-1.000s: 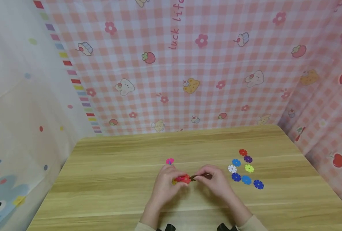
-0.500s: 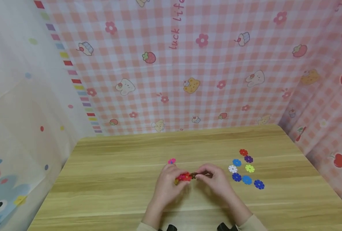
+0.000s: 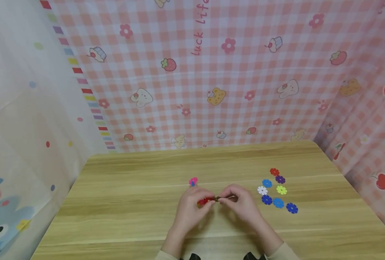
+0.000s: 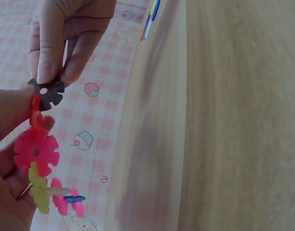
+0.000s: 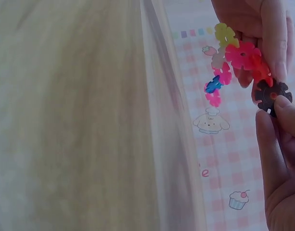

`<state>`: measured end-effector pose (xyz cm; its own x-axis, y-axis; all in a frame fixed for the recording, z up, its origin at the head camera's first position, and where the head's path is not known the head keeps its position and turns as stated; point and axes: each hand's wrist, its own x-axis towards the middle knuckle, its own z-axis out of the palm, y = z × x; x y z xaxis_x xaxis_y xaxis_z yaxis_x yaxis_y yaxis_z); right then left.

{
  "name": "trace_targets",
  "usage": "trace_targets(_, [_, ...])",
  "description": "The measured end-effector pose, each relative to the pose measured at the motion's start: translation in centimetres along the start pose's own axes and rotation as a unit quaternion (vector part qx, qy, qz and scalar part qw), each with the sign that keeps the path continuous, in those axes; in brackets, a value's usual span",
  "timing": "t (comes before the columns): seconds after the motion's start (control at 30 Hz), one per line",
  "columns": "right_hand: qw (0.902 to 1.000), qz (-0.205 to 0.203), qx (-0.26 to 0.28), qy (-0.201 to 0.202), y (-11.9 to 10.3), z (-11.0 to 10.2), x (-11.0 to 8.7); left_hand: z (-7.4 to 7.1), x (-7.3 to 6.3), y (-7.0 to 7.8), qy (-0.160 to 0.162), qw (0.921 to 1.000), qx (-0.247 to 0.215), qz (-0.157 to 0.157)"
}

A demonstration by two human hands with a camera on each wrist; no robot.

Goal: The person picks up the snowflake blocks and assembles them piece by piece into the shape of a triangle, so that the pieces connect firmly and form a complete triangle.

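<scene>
Between both hands, above the table, hangs a chain of slotted plastic snowflake discs. My right hand [image 3: 242,206] pinches a dark brown disc [image 4: 55,93] between thumb and fingers. This disc meets the edge of a red disc [image 4: 36,115]; how deep their slots engage I cannot tell. My left hand [image 3: 189,207] grips the chain near the red disc, its fingers partly hiding it. Beyond follow a pink disc [image 5: 242,47], a yellow disc [image 5: 224,33], a whitish disc [image 5: 217,60], another pink disc [image 5: 222,74], a blue disc [image 5: 214,85] and a pink end disc [image 5: 214,98].
Several loose discs lie flat on the wooden table [image 3: 130,202], right of my hands: among them a red one [image 3: 274,172], a purple one [image 3: 280,179], a white one [image 3: 262,190] and a yellow-green one [image 3: 281,190]. Behind the table hangs a checked pink cloth [image 3: 179,86].
The chain has turned in my hands, so the red disc shows less of its face, and the pink end has shifted slightly right. Both hands keep their hold, close together.
</scene>
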<state>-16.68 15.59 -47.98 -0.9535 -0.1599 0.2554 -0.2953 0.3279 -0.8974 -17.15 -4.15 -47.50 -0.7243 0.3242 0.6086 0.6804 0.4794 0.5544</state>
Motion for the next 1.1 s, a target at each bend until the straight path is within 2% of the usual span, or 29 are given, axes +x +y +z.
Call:
trace_targets(0.17, [0.9998, -0.007, 0.007, -0.015, -0.1, 0.0, 0.0, 0.1, 0.0, 0.0, 0.012, 0.9997, -0.023, -0.002])
trace_targets(0.37, [0.9991, -0.009, 0.002, -0.042, 0.1, -0.3, 0.0, 0.0, -0.2, 0.0, -0.003, 0.9987, -0.033, -0.039])
trace_targets(0.5, [0.9978, -0.005, -0.022, -0.062, 0.6, -1.3, 0.0, -0.1, -0.2, 0.0, -0.015, 0.9983, -0.028, -0.05])
trace_targets(0.73, [0.9956, 0.048, -0.064, -0.048, 1.3, -5.4, -0.5, -0.1, -0.4, -0.3, -0.015, 0.9986, -0.014, -0.049])
trace_targets(0.97, [0.996, 0.027, -0.084, -0.017, 3.4, -10.8, -1.9, -0.1, -0.4, -0.4, -0.014, 0.9984, -0.023, -0.049])
trace_targets(1.1, [0.993, 0.045, -0.106, -0.026, 4.7, -13.7, -2.9, -0.2, -0.4, -0.4, -0.019, 0.9975, -0.036, -0.057])
